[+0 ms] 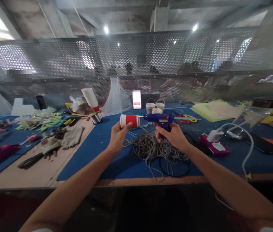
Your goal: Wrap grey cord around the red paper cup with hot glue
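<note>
Sideways in my left hand [120,135] lies a red and white paper cup [131,121], fingers and thumb wrapped about it. My right hand [171,132] grips a blue glue gun [157,118] by its handle, and a small orange light glows on it. The gun's nozzle points left and meets or nearly meets the right end of the cup; I cannot tell whether they touch. A pale glue stick [183,119] sticks out of the gun's back. Below both hands a tangled heap of grey cord [154,148] rests on the blue table mat [90,164].
Small white buckets [157,110] with handles stand behind the gun. Scissors [187,119] and coloured paper sheets [219,110] lie to the right, near a purple power strip [215,146]. Leftward are stacked cups [90,98], gloves [72,138] and scraps. A perforated metal screen [126,64] closes the back.
</note>
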A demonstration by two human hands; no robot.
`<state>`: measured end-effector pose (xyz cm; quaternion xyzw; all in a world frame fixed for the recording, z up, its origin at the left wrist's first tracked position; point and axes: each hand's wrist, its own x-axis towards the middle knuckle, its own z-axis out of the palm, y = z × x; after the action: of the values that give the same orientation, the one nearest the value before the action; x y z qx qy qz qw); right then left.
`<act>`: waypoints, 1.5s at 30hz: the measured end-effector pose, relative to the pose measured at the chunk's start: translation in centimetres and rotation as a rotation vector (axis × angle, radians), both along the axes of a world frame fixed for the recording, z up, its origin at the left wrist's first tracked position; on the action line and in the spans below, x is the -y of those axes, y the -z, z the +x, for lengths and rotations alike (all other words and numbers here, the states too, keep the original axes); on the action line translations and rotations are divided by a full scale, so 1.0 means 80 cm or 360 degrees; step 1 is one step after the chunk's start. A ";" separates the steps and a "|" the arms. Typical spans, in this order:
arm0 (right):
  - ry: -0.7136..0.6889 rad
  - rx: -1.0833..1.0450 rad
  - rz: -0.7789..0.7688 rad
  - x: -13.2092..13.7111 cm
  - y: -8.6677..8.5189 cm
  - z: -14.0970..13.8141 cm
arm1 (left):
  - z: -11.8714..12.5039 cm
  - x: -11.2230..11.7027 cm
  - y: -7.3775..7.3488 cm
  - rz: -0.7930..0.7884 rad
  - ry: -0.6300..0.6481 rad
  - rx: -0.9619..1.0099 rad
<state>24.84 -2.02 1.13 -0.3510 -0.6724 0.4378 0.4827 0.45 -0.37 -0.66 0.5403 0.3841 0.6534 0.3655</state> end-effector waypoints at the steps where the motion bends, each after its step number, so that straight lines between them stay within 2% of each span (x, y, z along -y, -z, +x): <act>1: 0.0053 0.0047 0.0028 0.001 0.001 0.000 | -0.001 -0.001 0.000 -0.0003 -0.0012 -0.0001; 5: 0.0214 0.0211 0.0128 0.000 0.010 -0.001 | -0.003 -0.002 -0.002 0.0003 -0.0045 0.0012; 20: 0.0447 0.0590 0.0592 -0.010 0.022 0.003 | -0.002 0.005 -0.007 0.0025 -0.0080 -0.0106; 37: 0.0470 0.0664 0.0677 -0.014 0.025 0.006 | 0.004 0.016 -0.020 0.0001 -0.0132 -0.0144; 45: 0.0508 0.0641 0.0653 -0.013 0.024 0.006 | 0.001 0.013 -0.014 0.0032 -0.0112 -0.0173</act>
<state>25.30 -0.97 -0.76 -0.4269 -0.7651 0.1339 0.4630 0.53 -1.41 0.45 0.5647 0.4154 0.6395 0.3155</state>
